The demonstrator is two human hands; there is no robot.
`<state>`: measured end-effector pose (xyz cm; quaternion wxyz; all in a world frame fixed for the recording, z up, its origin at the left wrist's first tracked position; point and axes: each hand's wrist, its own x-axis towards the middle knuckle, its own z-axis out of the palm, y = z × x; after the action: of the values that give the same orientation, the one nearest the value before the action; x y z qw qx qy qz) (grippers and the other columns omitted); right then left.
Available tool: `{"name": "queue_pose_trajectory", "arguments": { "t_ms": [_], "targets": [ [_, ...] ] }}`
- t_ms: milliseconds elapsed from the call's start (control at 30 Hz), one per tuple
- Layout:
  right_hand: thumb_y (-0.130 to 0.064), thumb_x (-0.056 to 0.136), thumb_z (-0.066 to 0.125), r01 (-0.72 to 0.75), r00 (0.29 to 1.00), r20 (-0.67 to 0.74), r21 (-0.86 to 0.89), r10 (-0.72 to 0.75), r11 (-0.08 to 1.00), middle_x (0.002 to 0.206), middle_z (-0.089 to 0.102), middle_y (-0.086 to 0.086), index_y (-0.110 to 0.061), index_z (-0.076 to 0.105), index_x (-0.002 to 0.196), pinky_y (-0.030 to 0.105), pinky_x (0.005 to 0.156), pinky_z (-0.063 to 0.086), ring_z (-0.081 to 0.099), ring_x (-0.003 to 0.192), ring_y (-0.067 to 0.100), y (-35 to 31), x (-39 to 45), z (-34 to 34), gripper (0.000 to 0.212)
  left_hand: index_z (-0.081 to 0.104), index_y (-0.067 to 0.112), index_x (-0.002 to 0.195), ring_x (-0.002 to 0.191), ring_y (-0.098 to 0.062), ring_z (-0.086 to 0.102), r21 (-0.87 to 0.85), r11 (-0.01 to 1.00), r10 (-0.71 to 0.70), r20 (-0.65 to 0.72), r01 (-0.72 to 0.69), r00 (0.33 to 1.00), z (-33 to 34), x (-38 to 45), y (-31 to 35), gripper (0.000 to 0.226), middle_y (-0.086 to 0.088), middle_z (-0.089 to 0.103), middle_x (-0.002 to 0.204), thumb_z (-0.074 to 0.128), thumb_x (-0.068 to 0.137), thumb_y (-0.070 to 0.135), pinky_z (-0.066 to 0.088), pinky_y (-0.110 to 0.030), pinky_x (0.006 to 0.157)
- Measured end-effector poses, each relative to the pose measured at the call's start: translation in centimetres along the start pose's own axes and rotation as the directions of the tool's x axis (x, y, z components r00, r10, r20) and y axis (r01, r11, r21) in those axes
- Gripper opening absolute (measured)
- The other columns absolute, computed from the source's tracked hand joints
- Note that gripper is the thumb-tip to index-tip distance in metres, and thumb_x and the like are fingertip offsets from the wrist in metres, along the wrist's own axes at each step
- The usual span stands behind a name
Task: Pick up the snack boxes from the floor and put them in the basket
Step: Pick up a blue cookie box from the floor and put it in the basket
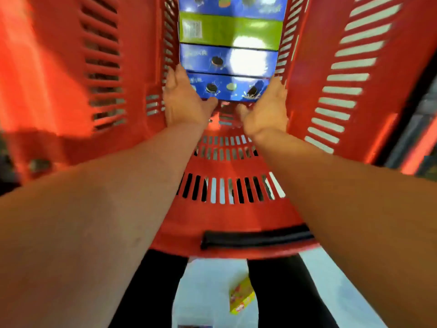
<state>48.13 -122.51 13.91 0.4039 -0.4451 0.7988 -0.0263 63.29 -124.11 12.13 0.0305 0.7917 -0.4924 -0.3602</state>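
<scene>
Red slatted plastic fills my view: the basket stands right in front of me, a black grip on its near rim. I see both bare arms reaching deep inside. My left hand and right hand hold the nearest blue snack box by its two ends, thumbs curled under its near edge, fingers along the sides. It lies on the basket bottom, touching a second blue box; beyond that sit a green box and another blue one in a row. On the pale floor between my dark trouser legs, a yellow snack box lies outside the basket.
</scene>
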Motion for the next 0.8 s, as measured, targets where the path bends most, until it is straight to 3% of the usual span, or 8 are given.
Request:
{"name": "queue_pose_trajectory", "arguments": {
  "t_ms": [167, 333, 500, 800],
  "targets": [
    [-0.024, 0.078, 0.073, 0.105, 0.994, 0.044, -0.029, -0.104, 0.994, 0.139, 0.043, 0.015, -0.004, 0.036, 0.142, 0.035, 0.108, 0.033, 0.043, 0.127, 0.031, -3.4, -9.1, -9.5, 0.076, 0.05, 0.011, 0.131, 0.116, -0.028, 0.055, -0.039, 0.995, 0.098, 0.091, -0.095, 0.991, -8.4, -7.4, 6.7, 0.077, -0.01, 0.059, 0.126, 0.068, 0.065, 0.045, 0.043, -0.036, 0.098],
    [-0.03, 0.075, 0.074, 0.158, 0.987, 0.009, -0.108, -0.158, 0.982, 0.13, 0.05, 0.015, -0.009, 0.043, 0.135, 0.045, 0.098, 0.045, 0.052, 0.117, 0.038, -6.8, -18.4, -21.8, 0.071, 0.044, 0.001, 0.136, 0.125, -0.033, 0.048, 0.002, 0.964, 0.26, 0.19, -0.265, 0.947, -19.1, -16.4, 13.8, 0.071, -0.019, 0.052, 0.135, 0.072, 0.079, 0.031, 0.033, -0.034, 0.102],
    [-0.037, 0.075, 0.074, 0.169, 0.982, -0.056, -0.132, -0.178, 0.977, 0.134, 0.048, 0.016, -0.01, 0.04, 0.14, 0.044, 0.102, 0.041, 0.048, 0.121, 0.038, -7.9, -26.2, -32.3, 0.078, 0.034, 0.005, 0.145, 0.137, -0.026, 0.038, -0.058, 0.921, 0.388, 0.224, -0.385, 0.894, -27.5, -25.5, 20.2, 0.076, -0.014, 0.039, 0.149, 0.072, 0.084, 0.027, 0.026, -0.029, 0.11],
    [-0.04, 0.083, 0.07, 0.237, 0.952, -0.159, -0.154, -0.26, 0.959, 0.149, 0.035, 0.014, -0.009, 0.029, 0.148, 0.039, 0.11, 0.03, 0.036, 0.135, 0.033, -1.8, -29.6, -45.0, 0.083, 0.033, 0.007, 0.146, 0.14, -0.021, 0.034, -0.006, 0.836, 0.54, 0.179, -0.548, 0.822, -28.0, -35.4, 31.2, 0.076, -0.01, 0.038, 0.15, 0.071, 0.084, 0.029, 0.02, -0.023, 0.111]
  ]
}}
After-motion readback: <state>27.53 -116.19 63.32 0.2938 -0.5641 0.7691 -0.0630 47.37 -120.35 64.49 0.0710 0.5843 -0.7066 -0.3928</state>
